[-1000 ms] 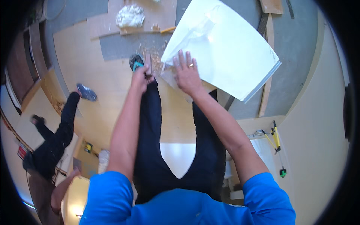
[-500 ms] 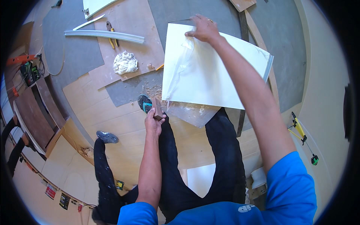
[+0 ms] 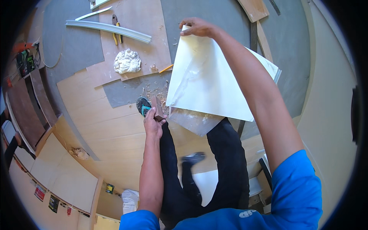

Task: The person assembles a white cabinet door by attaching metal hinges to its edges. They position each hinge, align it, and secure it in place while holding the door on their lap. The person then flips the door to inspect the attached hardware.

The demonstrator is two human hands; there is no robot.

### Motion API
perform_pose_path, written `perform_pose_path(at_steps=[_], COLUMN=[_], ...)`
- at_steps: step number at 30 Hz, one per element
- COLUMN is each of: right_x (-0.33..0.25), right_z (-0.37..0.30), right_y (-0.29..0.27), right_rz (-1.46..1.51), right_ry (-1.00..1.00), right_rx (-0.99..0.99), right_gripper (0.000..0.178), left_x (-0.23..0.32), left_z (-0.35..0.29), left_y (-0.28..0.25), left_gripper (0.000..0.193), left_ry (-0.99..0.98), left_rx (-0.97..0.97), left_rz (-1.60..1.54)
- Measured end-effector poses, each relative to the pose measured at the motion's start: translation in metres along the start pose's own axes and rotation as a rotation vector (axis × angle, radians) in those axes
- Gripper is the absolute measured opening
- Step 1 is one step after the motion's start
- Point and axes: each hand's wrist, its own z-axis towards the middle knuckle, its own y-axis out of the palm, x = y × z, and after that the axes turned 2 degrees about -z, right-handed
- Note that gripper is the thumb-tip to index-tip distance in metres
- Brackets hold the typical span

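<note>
A small brown rectangular block (image 3: 157, 108) is gripped in my left hand (image 3: 154, 124), whose fingers are wrapped round its near end. It is held over my left foot in a black and teal flip-flop (image 3: 143, 105). To its right a large white panel (image 3: 220, 82) stands tilted before my knees, a wrinkled, whitish patch on its face. My right hand (image 3: 197, 27) reaches across to the panel's far left corner and is closed on it, thumb on the near side. A cloudy translucent sheet (image 3: 197, 122) pokes out below the panel's near edge.
Ahead on the left lie pliers (image 3: 116, 31), a pale channel strip (image 3: 111, 31), a crumpled white cloth (image 3: 127, 61) and a pencil (image 3: 166, 68). Wood shavings (image 3: 159, 92) litter the floor. Boards (image 3: 253, 9) lie at the far right. Another person's blurred shoe (image 3: 193, 157) shows between my legs.
My right hand has shifted left onto the panel's far corner, and the panel's tilt has changed. The other person's leg has passed from the left to between my legs. My left hand still holds the block.
</note>
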Motion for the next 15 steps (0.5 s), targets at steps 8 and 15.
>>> perform_pose_path(at_steps=[8, 15], right_x=[0.013, 0.017], right_z=[0.006, 0.006], right_y=[-0.009, -0.015], right_rz=[0.192, 0.278], right_ry=[0.032, 0.116], right_rx=[-0.118, -0.198], right_gripper=[0.049, 0.035], left_x=[0.023, 0.036], left_z=[0.001, 0.002], left_y=[0.001, 0.001], left_gripper=[0.037, 0.037], left_ry=[0.028, 0.032], left_rx=[-0.056, -0.092], left_rz=[-0.143, -0.127])
